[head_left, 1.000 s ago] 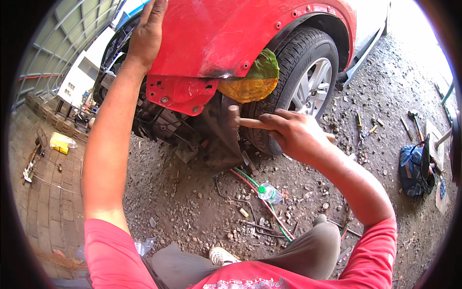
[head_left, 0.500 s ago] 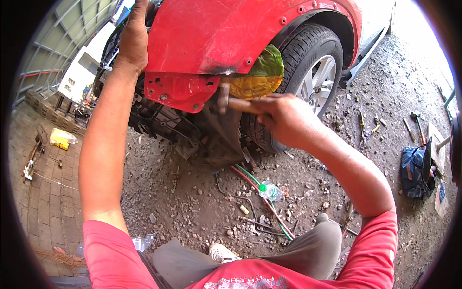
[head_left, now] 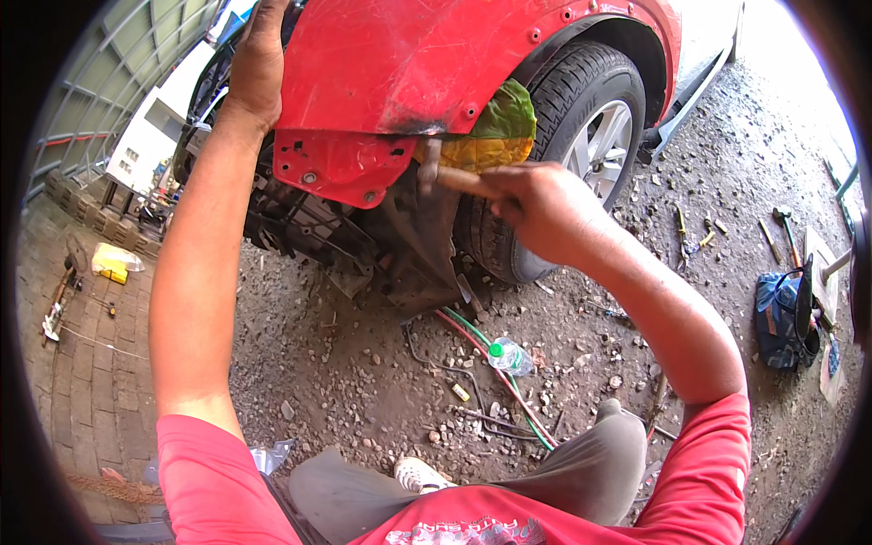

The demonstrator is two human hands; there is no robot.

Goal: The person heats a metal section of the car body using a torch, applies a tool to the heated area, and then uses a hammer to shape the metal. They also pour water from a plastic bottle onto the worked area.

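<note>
My right hand (head_left: 548, 211) is closed around the wooden handle of a hammer (head_left: 465, 182). The hammer's head, slightly blurred, stands upright just under the lower edge of a red car fender (head_left: 381, 68). A dark, scuffed dent marks that edge right above it. At the fender's front edge, my left hand (head_left: 257, 77) grips the panel, its fingertips cut off by the top of the picture. Below the dent hangs a red bracket flange (head_left: 341, 168) with bolts. A green and yellow sheet (head_left: 500, 127) is tucked between fender and tyre.
The front wheel (head_left: 590, 127) stands right of the hammer. Red and green hoses (head_left: 495, 359) cross the gravel beside a plastic bottle (head_left: 510, 357). Loose hand tools (head_left: 683, 234) and a blue bag (head_left: 783, 318) lie at the right. A yellow package (head_left: 116, 261) sits on paving at left.
My right hand and the hammer have shifted slightly up and to the right, with the head closer to the fender's edge. My left hand keeps about the same place.
</note>
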